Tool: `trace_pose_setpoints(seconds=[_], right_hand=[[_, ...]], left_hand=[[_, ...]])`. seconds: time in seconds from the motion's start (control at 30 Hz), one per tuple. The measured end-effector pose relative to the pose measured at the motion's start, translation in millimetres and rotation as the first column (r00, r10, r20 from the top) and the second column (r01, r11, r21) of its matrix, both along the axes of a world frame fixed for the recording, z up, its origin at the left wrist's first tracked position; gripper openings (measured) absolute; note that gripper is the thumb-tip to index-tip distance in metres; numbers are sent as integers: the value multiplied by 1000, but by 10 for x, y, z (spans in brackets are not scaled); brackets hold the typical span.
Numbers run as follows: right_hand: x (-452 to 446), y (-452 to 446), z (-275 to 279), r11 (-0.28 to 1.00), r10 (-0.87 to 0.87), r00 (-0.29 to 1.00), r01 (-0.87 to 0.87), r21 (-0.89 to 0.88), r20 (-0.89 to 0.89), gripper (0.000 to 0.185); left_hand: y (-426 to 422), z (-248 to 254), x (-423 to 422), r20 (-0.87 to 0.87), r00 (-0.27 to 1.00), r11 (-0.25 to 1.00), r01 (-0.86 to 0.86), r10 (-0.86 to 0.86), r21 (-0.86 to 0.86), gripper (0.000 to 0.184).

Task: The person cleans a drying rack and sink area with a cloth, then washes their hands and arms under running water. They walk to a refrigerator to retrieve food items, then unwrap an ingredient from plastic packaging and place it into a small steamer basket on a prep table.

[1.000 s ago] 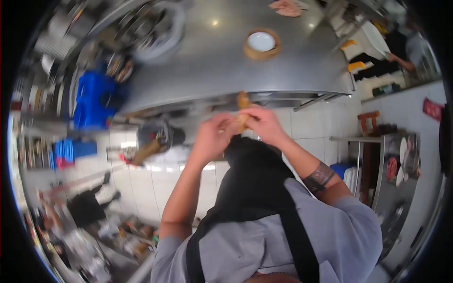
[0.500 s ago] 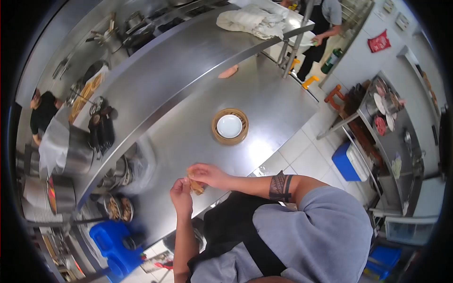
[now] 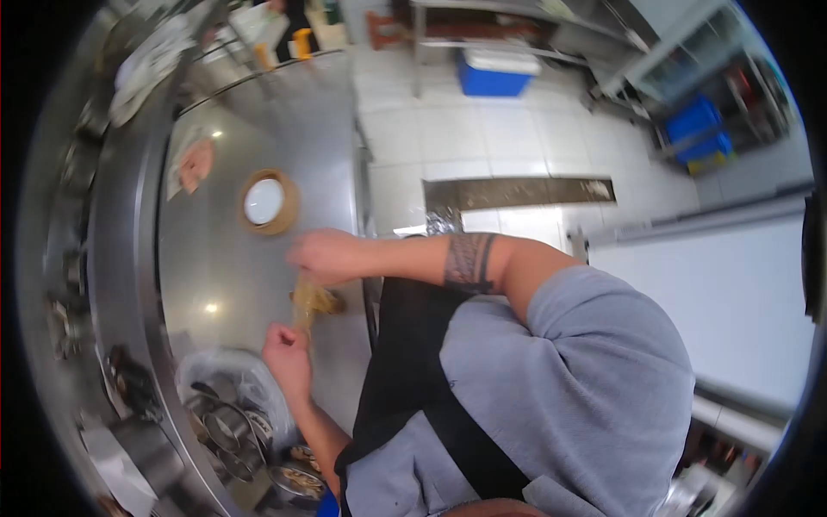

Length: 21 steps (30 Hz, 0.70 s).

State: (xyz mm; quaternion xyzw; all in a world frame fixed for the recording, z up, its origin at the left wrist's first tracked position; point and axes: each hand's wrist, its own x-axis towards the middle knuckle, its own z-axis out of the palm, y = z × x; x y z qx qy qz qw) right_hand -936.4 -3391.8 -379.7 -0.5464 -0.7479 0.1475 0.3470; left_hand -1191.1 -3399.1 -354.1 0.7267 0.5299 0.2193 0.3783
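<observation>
A thin, see-through yellowish strip [image 3: 302, 303] is stretched between my two hands over the steel table. My left hand [image 3: 287, 351] pinches its lower end with closed fingers. At its upper end my right hand [image 3: 326, 257] is closed on it, though blur hides the fingertips. Just right of the strip lies a brownish-yellow, crumpled piece [image 3: 327, 301] on the table, its kind unclear. Beyond my right hand stands a round bamboo steamer [image 3: 282, 222] with a white bowl [image 3: 264, 202] inside.
Farther along the steel table [image 3: 224, 267] is a pinkish piece [image 3: 196, 164], perhaps raw meat. Pots and bowls sit near a clear plastic bag [image 3: 250, 370] by my left arm. A raised steel shelf [image 3: 142, 284] borders the table. A blue cooler [image 3: 495, 79] is on the floor.
My head has turned, so the whole scene has swung round. My hands, close together before, have moved apart with the yellowish strip drawn out between them.
</observation>
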Motion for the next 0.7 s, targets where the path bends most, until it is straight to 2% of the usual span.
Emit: trace_pose_setpoints(seconds=[0.1, 0.2, 0.23, 0.27, 0.33, 0.37, 0.4, 0.43, 0.47, 0.5, 0.53, 0.57, 0.6, 0.63, 0.67, 0.7], right_hand=[[37, -109, 31, 978, -192, 979, 185, -93, -75, 12], [50, -279, 20, 965, -262, 952, 261, -24, -161, 11], [40, -343, 13, 961, -275, 948, 274, -27, -163, 11], [27, -378, 7, 954, -300, 929, 291, -74, -217, 11], [-8, -416, 7, 950, -310, 913, 290, -112, -265, 11], [-16, -468, -32, 941, -338, 880, 306, -144, -334, 15], [-26, -514, -35, 935, -355, 844, 308, -178, -402, 18], [-7, -575, -59, 943, -323, 824, 241, -228, -466, 26], [-7, -640, -67, 951, -275, 800, 146, -272, -533, 34], [-34, -669, -276, 950, -294, 805, 190, -246, -515, 49], [5, -780, -258, 933, -313, 830, 176, -315, -462, 53], [58, -884, -219, 885, -339, 847, 140, -443, -410, 52], [112, -998, -360, 889, -328, 860, 141, -436, -391, 48], [188, -1160, -245, 855, -343, 861, 122, -504, -374, 45], [323, -1316, -412, 843, -364, 866, 150, -516, -343, 42], [478, -1448, -474, 777, -347, 902, 125, -616, -255, 42]], left_hand=[[-48, 105, 16, -88, 990, 992, 113, -109, 49, 9], [69, -60, -129, -162, 977, 989, 145, -138, 30, 12], [127, -60, -174, -240, 957, 987, 159, -163, -36, 14], [156, -71, -179, -239, 956, 985, 167, -170, -36, 14], [191, -130, -184, 42, 999, 979, -2, 11, -203, 11], [194, -175, -186, 49, 998, 981, -15, 25, -195, 11], [209, -226, -178, 202, 976, 970, -25, 76, -242, 13], [225, -263, -220, 345, 927, 958, -45, 145, -282, 15], [203, -259, -232, 392, 902, 951, -61, 183, -303, 15], [178, -255, -187, 445, 867, 946, -81, 222, -315, 15], [182, -300, -160, 474, 846, 950, -113, 245, -290, 15], [180, -310, -166, 500, 826, 954, -140, 260, -266, 15], [160, -266, -168, 512, 804, 948, -197, 302, -250, 15], [125, -231, -102, 566, 773, 954, -184, 288, -235, 15], [59, -176, 6, 612, 745, 962, -162, 265, -219, 16], [3, -135, 49, 628, 727, 960, -190, 278, -206, 16]])
